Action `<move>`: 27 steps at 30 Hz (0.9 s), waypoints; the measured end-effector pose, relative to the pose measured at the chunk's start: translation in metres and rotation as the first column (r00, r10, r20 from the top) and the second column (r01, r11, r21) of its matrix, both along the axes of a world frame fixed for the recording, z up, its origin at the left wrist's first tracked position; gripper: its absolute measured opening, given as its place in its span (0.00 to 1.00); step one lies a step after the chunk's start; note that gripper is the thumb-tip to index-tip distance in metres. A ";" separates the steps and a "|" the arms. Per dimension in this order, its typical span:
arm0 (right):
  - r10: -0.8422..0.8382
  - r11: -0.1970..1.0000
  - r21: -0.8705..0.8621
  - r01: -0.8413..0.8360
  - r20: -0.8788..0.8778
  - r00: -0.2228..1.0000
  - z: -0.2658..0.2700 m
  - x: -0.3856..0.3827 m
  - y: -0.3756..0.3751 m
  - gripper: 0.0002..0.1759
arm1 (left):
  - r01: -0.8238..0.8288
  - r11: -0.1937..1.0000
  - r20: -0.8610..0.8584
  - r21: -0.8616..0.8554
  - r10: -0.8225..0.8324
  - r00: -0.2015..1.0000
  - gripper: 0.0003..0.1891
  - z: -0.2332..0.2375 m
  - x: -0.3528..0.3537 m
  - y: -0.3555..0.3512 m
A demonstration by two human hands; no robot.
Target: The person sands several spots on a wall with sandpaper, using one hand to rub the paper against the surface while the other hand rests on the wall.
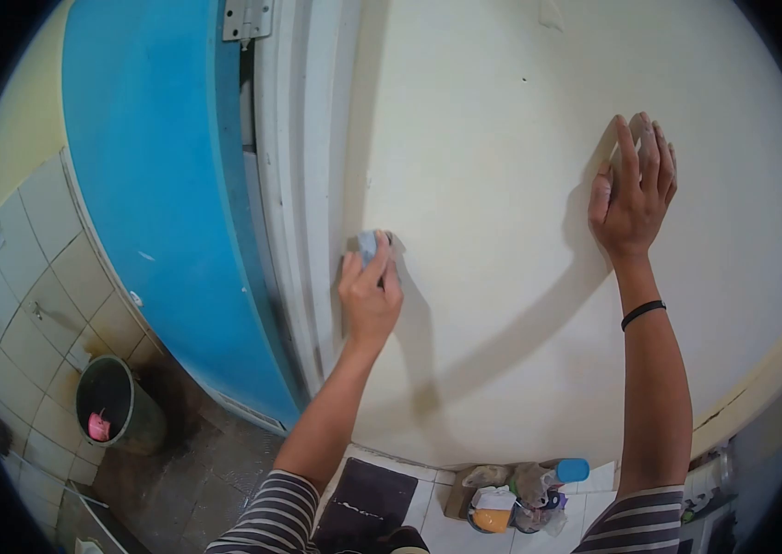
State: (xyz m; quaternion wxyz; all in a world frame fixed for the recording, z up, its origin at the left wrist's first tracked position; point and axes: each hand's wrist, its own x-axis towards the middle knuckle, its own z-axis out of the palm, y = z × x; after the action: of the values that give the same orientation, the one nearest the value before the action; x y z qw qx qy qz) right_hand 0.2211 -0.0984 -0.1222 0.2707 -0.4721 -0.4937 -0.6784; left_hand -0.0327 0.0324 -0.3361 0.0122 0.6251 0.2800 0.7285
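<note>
My left hand (pixel 371 300) is closed around a small grey-blue pad (pixel 368 246), held against the cream wall (pixel 493 249) just right of the white door frame (pixel 303 185). Most of the pad is covered by the fingers, so its exact kind cannot be made out. Higher up and to the right, my right hand (pixel 636 194) lies on the same wall with its fingers stretched out and holds nothing. Pale smudges show on its fingers, and a black band circles the wrist.
A blue door (pixel 160 185) stands open on the left. Beyond it, a dark bucket (pixel 137 415) with a pink dipper (pixel 98 426) sits on wet tiles. Below the wall are a dark mat (pixel 368 499) and a cluster of bags with an orange-and-white packet (pixel 491 517) and a blue lid (pixel 573 470).
</note>
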 end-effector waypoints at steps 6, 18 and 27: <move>0.005 1.000 0.006 -0.005 0.001 1.000 0.000 0.002 0.003 0.34 | 0.029 0.999 0.005 -0.046 -0.029 1.000 0.19 -0.014 0.001 -0.003; 0.016 1.000 0.000 -0.016 -0.004 1.000 0.001 0.000 0.002 0.34 | 0.031 0.999 0.003 -0.015 -0.031 1.000 0.19 -0.002 0.001 0.001; 0.009 1.000 0.013 -0.009 -0.004 1.000 0.000 0.002 0.003 0.34 | 0.036 0.999 -0.020 0.028 -0.035 0.999 0.19 0.047 -0.004 0.013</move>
State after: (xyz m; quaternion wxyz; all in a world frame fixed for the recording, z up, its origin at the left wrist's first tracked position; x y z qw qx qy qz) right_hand 0.2232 -0.0954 -0.1218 0.2779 -0.4693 -0.4909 -0.6794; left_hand -0.0364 0.0451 -0.2889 0.0137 0.6370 0.2586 0.7260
